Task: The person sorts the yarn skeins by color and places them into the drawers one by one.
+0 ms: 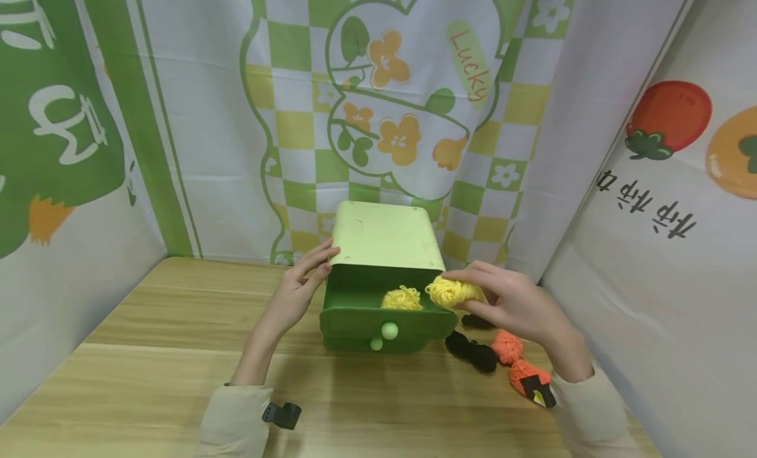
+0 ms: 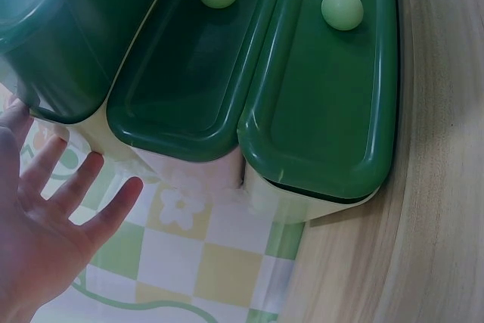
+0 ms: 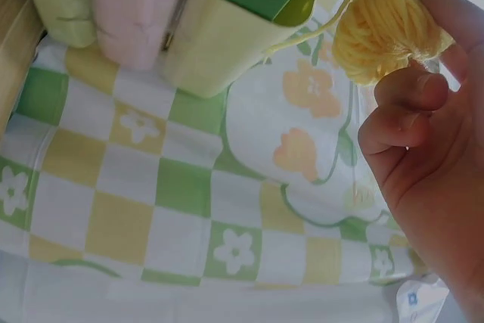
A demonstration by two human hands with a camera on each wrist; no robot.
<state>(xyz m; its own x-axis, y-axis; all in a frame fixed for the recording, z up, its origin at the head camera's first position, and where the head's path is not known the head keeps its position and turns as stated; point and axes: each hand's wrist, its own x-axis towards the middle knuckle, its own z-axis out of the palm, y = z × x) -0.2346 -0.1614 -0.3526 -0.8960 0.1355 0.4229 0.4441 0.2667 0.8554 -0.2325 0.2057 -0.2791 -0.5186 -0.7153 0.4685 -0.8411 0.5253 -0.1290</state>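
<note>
A small drawer unit (image 1: 386,233) with a pale yellow-green top stands on the table, its green top drawer (image 1: 355,321) pulled out. Inside that drawer lies a yellow yarn skein (image 1: 402,298). My right hand (image 1: 517,307) pinches another yellow yarn skein (image 1: 446,292) between thumb and fingers, above the drawer's right edge. A loose strand trails from this skein in the right wrist view. My left hand (image 1: 294,295) rests its fingers against the unit's left side; in the left wrist view they are spread. Two lower drawers (image 2: 178,73) with round knobs are closed.
Right of the unit lie black yarn skeins (image 1: 471,351) and an orange yarn skein (image 1: 507,347). Nearer me is another orange skein (image 1: 523,374) with a dark label. Patterned cloth (image 1: 301,129) hangs behind, and side walls flank the wooden table (image 1: 148,379).
</note>
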